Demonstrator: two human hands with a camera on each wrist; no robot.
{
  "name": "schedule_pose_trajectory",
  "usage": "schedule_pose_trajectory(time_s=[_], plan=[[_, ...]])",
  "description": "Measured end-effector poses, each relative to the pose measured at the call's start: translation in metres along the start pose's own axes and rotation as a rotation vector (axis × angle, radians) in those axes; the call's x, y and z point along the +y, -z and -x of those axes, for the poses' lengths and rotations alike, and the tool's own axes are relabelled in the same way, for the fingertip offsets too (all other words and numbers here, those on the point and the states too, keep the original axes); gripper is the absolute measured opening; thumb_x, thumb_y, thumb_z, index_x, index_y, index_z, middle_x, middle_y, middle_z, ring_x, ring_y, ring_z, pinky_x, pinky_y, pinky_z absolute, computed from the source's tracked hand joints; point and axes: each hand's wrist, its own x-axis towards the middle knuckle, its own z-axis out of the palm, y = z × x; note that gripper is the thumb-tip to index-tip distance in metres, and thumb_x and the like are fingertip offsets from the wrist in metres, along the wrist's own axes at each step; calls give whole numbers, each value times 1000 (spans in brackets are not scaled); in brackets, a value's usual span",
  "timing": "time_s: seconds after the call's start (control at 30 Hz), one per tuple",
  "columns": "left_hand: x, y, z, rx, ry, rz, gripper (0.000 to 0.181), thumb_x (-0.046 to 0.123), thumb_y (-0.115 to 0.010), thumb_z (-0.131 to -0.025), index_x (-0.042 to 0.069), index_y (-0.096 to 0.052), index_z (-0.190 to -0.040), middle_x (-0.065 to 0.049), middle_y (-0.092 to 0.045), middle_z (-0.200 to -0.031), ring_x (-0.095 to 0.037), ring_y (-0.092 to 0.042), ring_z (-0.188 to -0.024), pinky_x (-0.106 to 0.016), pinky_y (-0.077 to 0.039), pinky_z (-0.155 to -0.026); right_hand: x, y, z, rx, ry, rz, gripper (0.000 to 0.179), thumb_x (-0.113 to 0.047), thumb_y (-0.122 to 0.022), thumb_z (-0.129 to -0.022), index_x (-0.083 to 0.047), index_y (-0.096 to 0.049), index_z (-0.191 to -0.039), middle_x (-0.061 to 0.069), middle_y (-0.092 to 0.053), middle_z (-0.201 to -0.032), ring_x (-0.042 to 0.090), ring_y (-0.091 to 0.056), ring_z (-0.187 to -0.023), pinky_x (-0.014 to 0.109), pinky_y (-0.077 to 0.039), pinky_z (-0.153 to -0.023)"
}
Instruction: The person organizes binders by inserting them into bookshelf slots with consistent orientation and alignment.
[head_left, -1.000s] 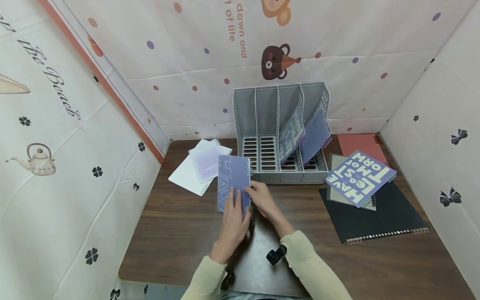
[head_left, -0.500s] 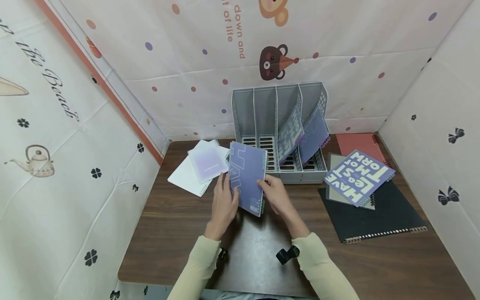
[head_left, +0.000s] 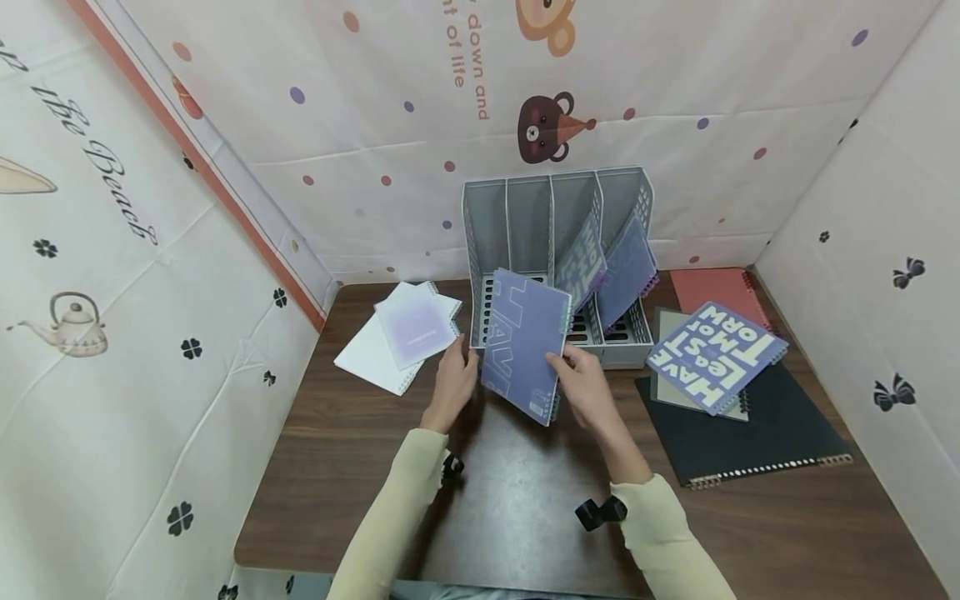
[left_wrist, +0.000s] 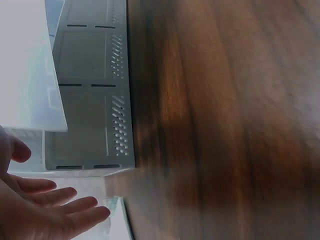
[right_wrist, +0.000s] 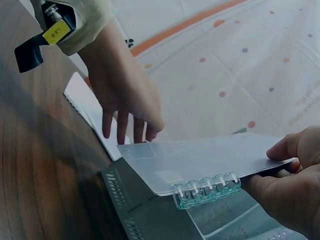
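Sleeves (head_left: 401, 500) of pale yellow-green stretch over the brown wooden desk (head_left: 517, 533), a black device (head_left: 600, 512) strapped at each wrist. Ahead of them, the right hand (head_left: 587, 390) pinches a blue-purple notebook (head_left: 525, 342) by its ringed edge, thumb on the cover facing the person and fingers behind. The left hand (head_left: 452, 382) is close by the notebook's other edge, fingers straight and loosely apart, gripping nothing; whether it touches the cover I can't tell. That notebook is up in front of the grey organizer (head_left: 626, 358), tilted, covering part of its two left compartments from the head view. Over to the right, a large black notebook (head_left: 780, 442) lies beneath a grey one (head_left: 666, 390) and a lettered purple one (head_left: 716, 354), with a red notebook (head_left: 712, 292) behind. Off to the left, a lilac square (head_left: 415, 325) rests on white notebooks (head_left: 367, 358). Farther back, two more purple-blue notebooks (head_left: 630, 271) lean in the organizer's two right compartments, before a printed wall cloth (head_left: 337, 83).
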Motion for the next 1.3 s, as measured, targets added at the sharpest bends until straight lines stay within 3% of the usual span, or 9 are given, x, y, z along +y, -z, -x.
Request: schedule_pose_trajectory(time_s=[0.13,0.23,0.37,0.53,0.63,0.73,0.9,1.1,1.3], plan=[[-2,-7,-14,5,8,43,48,20,-45,-107,-6,-48,-147,-25,-58,-140,-38,-55,-130,-52,-45,-105,-2,7,0,30,11,5,37,-3,-48,-105,10,-55,-138,33,-61,-128,39,-67,-109,37,-59,-83],[-2,-10,-22,21,-24,76,37,16,-45,-107,-9,-61,-130,-24,-69,-109,-34,-66,-97,-48,-52,-84,-3,11,0,47,0,12,37,-4,-48,-105,9,-55,-139,32,-61,-128,36,-68,-108,34,-59,-83],[-2,-10,-30,45,-58,92,29,9,-47,-106,-10,-69,-107,-20,-60,-73,-22,-47,-61,-37,-41,-60,-4,15,0,72,-21,35,37,-5,-48,-106,10,-55,-138,33,-61,-126,30,-69,-103,30,-59,-80],[-1,-7,-33,35,-32,103,31,8,-51,-103,-6,-70,-123,-11,-65,-72,-13,-43,-57,-29,-40,-59,-9,18,0,86,-25,35,37,-6,-47,-106,13,-53,-138,35,-59,-128,35,-66,-109,33,-58,-86],[0,-5,-32,5,-13,126,34,9,-50,-104,-5,-66,-130,-6,-54,-61,-14,-39,-52,-31,-37,-56,-9,18,-1,95,-21,29,37,-6,-47,-106,14,-53,-137,34,-59,-128,33,-67,-109,32,-57,-86],[1,-4,-32,8,-5,124,33,10,-51,-103,-4,-67,-129,-4,-52,-60,-14,-39,-53,-30,-38,-57,-9,18,-2,122,-1,35,34,-7,-49,-106,13,-58,-132,29,-65,-111,19,-68,-90,25,-56,-76],[0,-5,-31,23,5,109,33,10,-52,-103,-5,-68,-128,-17,-71,-82,-17,-47,-62,-34,-46,-69,-8,17,-5,154,39,34,31,-9,-51,-106,10,-63,-127,10,-63,-84,11,-58,-71,23,-51,-66],[-1,-6,-31,30,9,111,34,11,-51,-103,-4,-68,-128,-19,-75,-95,-17,-55,-67,-38,-51,-73,-5,15,-9,156,66,2,34,-11,-49,-107,9,-61,-132,21,-65,-94,12,-59,-74,23,-53,-70],[-2,-6,-31,23,5,115,34,12,-51,-104,-4,-67,-130,-20,-74,-92,-16,-51,-62,-38,-50,-72,-5,13,-14,174,85,-49,35,-10,-47,-107,9,-59,-135,31,-66,-119,16,-70,-93,25,-57,-79]])
